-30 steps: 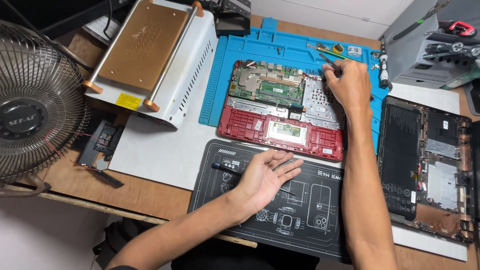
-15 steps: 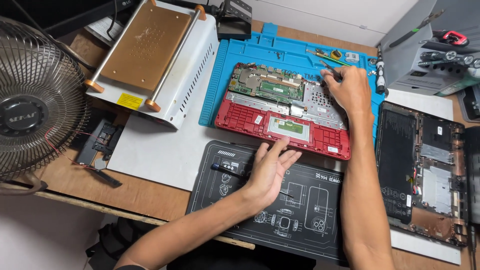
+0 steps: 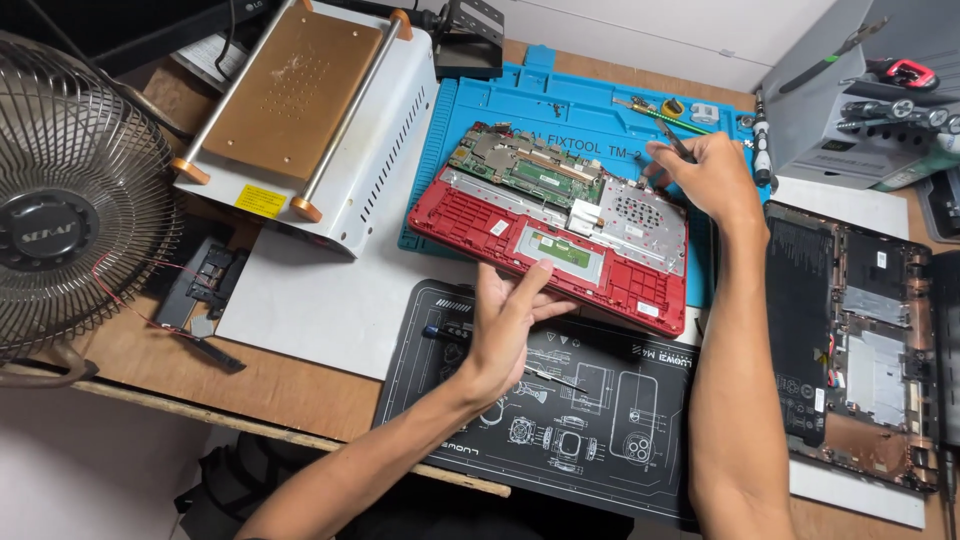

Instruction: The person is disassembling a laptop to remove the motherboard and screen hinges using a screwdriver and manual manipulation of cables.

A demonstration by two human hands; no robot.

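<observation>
An opened red laptop base (image 3: pixel 560 245) lies on a blue silicone work mat (image 3: pixel 560 110), its green circuit board (image 3: pixel 525 165) and silver plate exposed. My left hand (image 3: pixel 505 320) reaches from below with fingers spread, fingertips touching the red shell's front edge. My right hand (image 3: pixel 705 175) rests at the shell's far right corner and pinches a thin dark tool, tweezers by the look of it (image 3: pixel 672 140).
A black printed mat (image 3: pixel 560 400) lies in front. A white heating machine with a copper plate (image 3: pixel 300 110) stands at the left, a fan (image 3: pixel 60 210) beyond it. A second opened black laptop (image 3: pixel 860 340) sits at the right, a grey tool rack (image 3: pixel 850 100) behind it.
My left hand has moved up from the black mat to the laptop's front edge. The red shell has turned slightly, its left end now farther away. My right hand stays at the far corner.
</observation>
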